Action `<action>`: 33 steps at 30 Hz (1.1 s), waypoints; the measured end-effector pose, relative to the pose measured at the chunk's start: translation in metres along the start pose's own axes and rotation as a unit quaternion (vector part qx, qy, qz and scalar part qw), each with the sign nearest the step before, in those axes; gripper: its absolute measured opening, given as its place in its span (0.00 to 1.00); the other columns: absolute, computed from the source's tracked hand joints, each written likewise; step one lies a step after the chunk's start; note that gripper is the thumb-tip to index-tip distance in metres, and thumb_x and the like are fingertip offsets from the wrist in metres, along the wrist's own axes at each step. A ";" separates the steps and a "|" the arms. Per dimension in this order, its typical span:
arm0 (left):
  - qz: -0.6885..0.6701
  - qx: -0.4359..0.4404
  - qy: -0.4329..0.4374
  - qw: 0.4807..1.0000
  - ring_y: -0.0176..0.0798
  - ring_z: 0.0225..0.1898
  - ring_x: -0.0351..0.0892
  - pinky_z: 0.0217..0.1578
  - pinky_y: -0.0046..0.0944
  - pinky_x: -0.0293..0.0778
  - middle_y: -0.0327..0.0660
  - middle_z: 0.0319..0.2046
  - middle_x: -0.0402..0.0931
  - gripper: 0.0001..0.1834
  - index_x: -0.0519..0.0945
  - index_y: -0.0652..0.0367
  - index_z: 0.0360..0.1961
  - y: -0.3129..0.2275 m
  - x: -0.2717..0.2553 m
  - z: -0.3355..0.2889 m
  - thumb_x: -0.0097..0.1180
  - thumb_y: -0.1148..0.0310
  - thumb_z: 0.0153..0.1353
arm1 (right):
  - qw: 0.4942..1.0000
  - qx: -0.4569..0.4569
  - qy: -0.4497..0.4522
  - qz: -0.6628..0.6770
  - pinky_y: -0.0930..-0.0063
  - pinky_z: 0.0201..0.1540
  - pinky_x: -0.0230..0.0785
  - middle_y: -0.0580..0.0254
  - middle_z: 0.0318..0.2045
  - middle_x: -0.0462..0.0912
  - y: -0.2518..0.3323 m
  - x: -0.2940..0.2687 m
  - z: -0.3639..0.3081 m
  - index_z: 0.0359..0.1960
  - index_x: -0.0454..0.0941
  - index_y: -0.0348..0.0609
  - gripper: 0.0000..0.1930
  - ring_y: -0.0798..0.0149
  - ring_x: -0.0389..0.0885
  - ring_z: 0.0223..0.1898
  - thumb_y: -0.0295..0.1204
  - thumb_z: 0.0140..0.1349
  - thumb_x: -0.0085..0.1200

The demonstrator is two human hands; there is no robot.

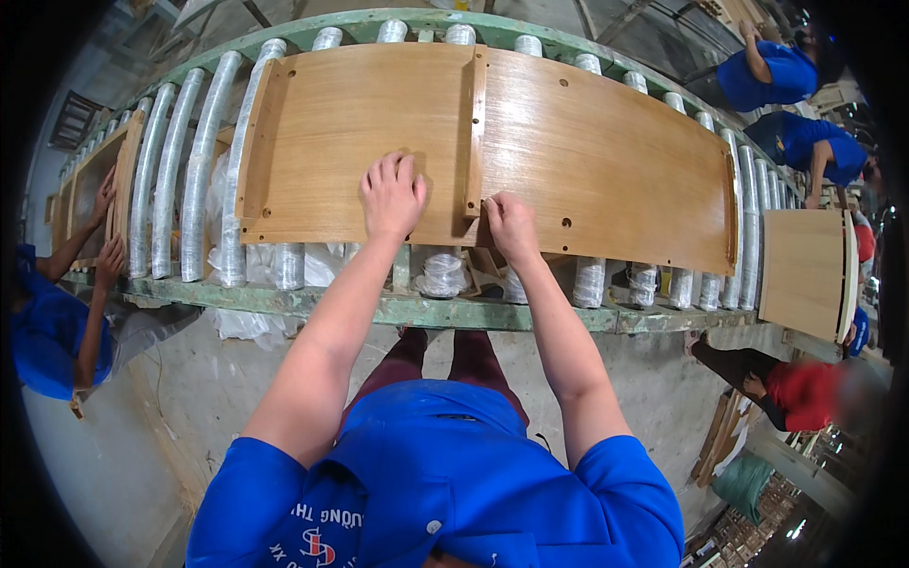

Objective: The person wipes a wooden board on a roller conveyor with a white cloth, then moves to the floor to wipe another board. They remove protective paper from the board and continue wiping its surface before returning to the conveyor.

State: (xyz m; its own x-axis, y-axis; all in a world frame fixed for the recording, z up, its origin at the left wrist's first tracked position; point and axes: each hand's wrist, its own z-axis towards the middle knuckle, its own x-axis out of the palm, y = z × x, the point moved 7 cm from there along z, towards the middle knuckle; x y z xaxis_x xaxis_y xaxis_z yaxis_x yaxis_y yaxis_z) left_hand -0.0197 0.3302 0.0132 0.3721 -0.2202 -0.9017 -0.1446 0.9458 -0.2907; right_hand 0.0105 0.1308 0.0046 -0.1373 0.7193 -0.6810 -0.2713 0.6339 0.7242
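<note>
Roller conveyor (530, 319) with wooden pieces lying across its rollers.
The bed ran left to right, with a near rail (365, 308) and a far rail (360, 30) in worn green paint; shiny, film-covered rollers (197, 175) spanned between them. A broad brown wooden panel (559, 151) lay flat across the middle rollers, whose ends showed past its near and far edges. It carried a left batten (261, 142), a middle batten (475, 142) and a right batten (732, 213). At far left sat a wooden frame (123, 189), several bare rollers apart from the panel. A pale wooden piece (803, 270) stood at the right end; its exact support was unclear.
</note>
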 end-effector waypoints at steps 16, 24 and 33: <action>-0.004 -0.001 -0.024 1.000 0.47 0.54 0.63 0.56 0.51 0.57 0.42 0.50 0.69 0.20 0.73 0.54 0.49 0.001 -0.011 0.000 0.53 0.61 0.55 | 0.999 0.006 0.033 0.004 0.54 0.35 0.67 0.43 0.26 0.76 0.014 0.004 -0.025 0.27 0.73 0.36 0.07 0.41 0.75 0.31 0.27 0.57 0.52; -0.055 0.001 -0.036 0.998 0.49 0.54 0.65 0.54 0.50 0.61 0.44 0.49 0.70 0.19 0.74 0.58 0.46 -0.007 -0.024 -0.001 0.54 0.64 0.52 | 0.999 0.004 0.036 0.002 0.56 0.32 0.68 0.42 0.26 0.76 0.012 -0.009 -0.052 0.31 0.71 0.40 0.06 0.40 0.75 0.30 0.30 0.57 0.51; -0.618 -0.174 0.193 0.742 0.27 0.38 0.70 0.40 0.28 0.67 0.35 0.36 0.74 0.13 0.75 0.62 0.44 -0.091 -0.020 -0.095 0.50 0.63 0.65 | 0.759 0.191 0.133 0.608 0.79 0.37 0.69 0.65 0.33 0.81 0.016 -0.051 -0.065 0.37 0.75 0.43 0.05 0.73 0.78 0.34 0.28 0.62 0.54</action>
State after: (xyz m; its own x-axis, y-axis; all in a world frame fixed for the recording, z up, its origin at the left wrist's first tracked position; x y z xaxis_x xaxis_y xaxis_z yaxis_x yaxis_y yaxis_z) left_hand -0.1013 0.2260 0.0275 0.1371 -0.9836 0.1169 -0.1657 -0.1391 -0.9763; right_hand -0.0487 0.0860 0.0438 -0.2649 0.7880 0.5558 0.4996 -0.3808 0.7781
